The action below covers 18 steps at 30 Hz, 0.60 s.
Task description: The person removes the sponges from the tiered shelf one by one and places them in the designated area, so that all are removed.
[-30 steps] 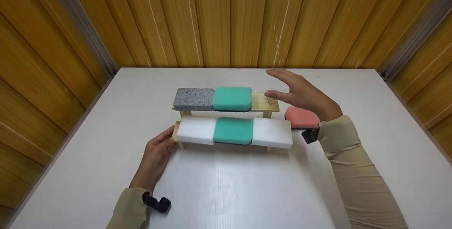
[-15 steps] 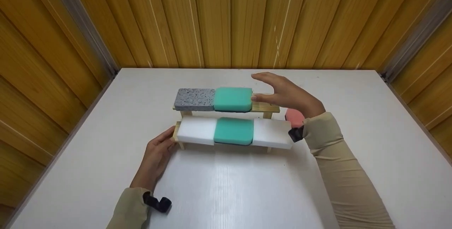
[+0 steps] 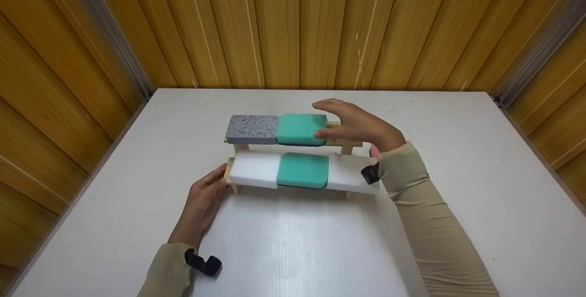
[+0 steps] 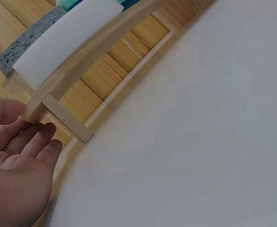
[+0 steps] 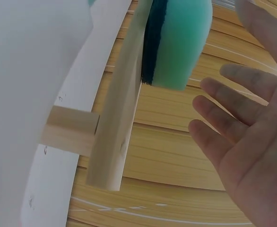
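We see the rounded rectangular green foam sponge with dark backing (image 3: 300,127) on the rear pale-wood rack (image 3: 351,143); we judge it light and soft, best pinched by its front and back edges. The right hand (image 3: 361,123) spreads near it, holding nothing; the left hand (image 3: 203,198) pinches the left end of the front pale-wood rack (image 3: 230,169). Since a second ago, the right hand has moved left.

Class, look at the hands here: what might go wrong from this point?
The right hand is spread near the rear green sponge; closing carelessly might nudge the adjoining grey block.
The left hand grips the front bench by its end, so a tug could shift the three pads on it.
The black wrist clip might brush the right-hand white pad.
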### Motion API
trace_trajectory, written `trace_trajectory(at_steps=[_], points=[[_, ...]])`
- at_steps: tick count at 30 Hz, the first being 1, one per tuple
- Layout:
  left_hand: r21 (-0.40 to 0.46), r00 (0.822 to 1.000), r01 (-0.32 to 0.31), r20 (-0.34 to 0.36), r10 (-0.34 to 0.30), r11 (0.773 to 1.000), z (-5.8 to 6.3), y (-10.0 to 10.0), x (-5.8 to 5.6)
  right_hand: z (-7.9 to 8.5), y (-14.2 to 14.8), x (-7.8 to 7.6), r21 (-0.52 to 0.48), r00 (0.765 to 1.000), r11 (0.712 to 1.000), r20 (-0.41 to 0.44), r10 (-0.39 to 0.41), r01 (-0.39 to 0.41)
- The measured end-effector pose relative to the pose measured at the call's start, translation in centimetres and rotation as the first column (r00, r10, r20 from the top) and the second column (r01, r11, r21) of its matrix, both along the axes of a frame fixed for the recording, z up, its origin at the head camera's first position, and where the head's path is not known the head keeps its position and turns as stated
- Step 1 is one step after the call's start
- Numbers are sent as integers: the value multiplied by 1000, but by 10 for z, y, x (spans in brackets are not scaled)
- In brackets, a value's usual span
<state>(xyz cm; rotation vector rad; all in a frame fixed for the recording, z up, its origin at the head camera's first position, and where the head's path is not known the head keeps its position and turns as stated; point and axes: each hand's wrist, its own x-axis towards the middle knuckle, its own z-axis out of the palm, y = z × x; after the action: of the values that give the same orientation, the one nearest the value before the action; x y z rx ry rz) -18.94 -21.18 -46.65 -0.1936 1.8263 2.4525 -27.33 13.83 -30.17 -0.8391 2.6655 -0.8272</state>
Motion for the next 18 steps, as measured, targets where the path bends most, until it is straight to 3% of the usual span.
trace_trajectory(at_steps=[7, 18], points=[[7, 1000, -4, 1, 4, 1000, -1, 0, 0, -3, -9, -3, 14, 998, 1000, 59, -4, 3], [6, 1000, 7, 0, -7, 1000, -1, 0, 0, -6, -18, -5, 60, 999, 998, 51, 5, -8]])
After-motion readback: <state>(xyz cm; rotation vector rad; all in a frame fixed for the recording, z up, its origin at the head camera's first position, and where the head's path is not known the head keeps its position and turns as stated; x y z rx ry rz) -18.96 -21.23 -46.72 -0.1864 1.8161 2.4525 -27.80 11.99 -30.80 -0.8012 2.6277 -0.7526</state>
